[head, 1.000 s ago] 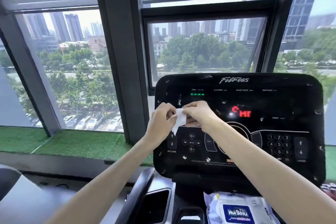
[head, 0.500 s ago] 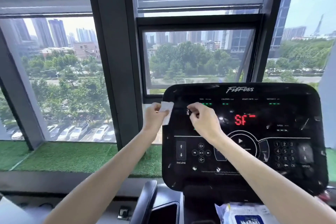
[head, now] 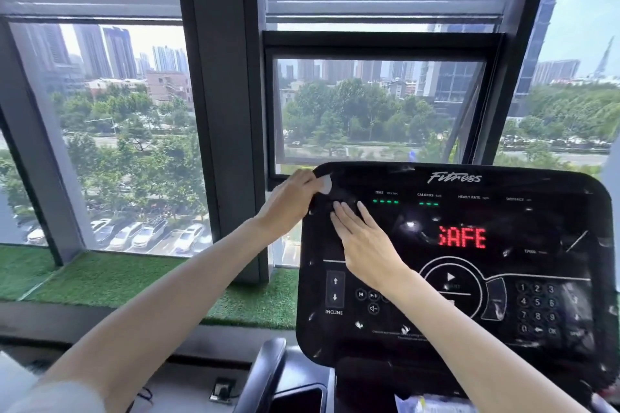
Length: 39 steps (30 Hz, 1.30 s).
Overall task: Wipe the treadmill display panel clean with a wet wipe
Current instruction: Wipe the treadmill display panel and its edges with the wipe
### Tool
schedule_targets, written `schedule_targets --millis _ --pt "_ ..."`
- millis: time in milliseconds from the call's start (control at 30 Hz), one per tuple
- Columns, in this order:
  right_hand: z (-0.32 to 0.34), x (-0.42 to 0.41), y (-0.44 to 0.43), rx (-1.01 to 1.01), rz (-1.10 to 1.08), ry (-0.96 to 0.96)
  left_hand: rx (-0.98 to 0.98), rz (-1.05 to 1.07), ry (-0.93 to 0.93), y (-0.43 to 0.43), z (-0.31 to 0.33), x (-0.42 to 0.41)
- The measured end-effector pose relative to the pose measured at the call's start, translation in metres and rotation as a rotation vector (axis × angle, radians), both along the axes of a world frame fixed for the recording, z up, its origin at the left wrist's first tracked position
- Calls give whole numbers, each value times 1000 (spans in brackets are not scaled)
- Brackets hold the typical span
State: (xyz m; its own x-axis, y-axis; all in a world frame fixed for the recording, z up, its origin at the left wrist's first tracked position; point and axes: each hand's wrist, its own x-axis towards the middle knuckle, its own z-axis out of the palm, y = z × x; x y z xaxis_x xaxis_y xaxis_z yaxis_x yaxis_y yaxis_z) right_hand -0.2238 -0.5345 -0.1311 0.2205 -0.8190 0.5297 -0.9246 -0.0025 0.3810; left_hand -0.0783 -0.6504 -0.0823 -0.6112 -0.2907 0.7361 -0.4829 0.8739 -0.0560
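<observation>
Left hand grips the wipe at the panel's top-left corner, mid-frame, right hand flat and open on the glass just below; risks: bunched wipe only smears, and the right palm presses keys close under it.

Grips a white wet wipe in the left hand, at the top left corner of the black treadmill display panel. Lays the right hand flat on the panel just beside, fingers straight. Shows a red "SAFE" readout mid-panel. Looks out past a window onto trees and towers.
</observation>
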Motion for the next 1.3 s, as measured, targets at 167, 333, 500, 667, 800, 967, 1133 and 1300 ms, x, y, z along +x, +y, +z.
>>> schedule_targets --millis 167,333,500,667,800,967,1133,1300 --pt "2 -2 -1 -43 46 -17 43 -149 -103 3 -2 -2" --pt "1 -3 -1 -50 70 -35 176 -143 21 1 4 5" --pt "-1 -5 -4 -62 85 -60 188 -141 30 -2 -1 15" --pt "-3 -4 -5 -54 62 -24 110 -219 -264 14 -18 21" --pt "-1 -3 -3 -18 3 24 164 -174 -30 2 -15 23" --pt "2 1 2 27 -47 80 152 -237 -151 8 -25 27" --pt "2 2 1 49 -31 64 112 -321 -303 24 -36 29" --pt "4 3 8 72 -57 73 238 -201 4 8 -23 24"
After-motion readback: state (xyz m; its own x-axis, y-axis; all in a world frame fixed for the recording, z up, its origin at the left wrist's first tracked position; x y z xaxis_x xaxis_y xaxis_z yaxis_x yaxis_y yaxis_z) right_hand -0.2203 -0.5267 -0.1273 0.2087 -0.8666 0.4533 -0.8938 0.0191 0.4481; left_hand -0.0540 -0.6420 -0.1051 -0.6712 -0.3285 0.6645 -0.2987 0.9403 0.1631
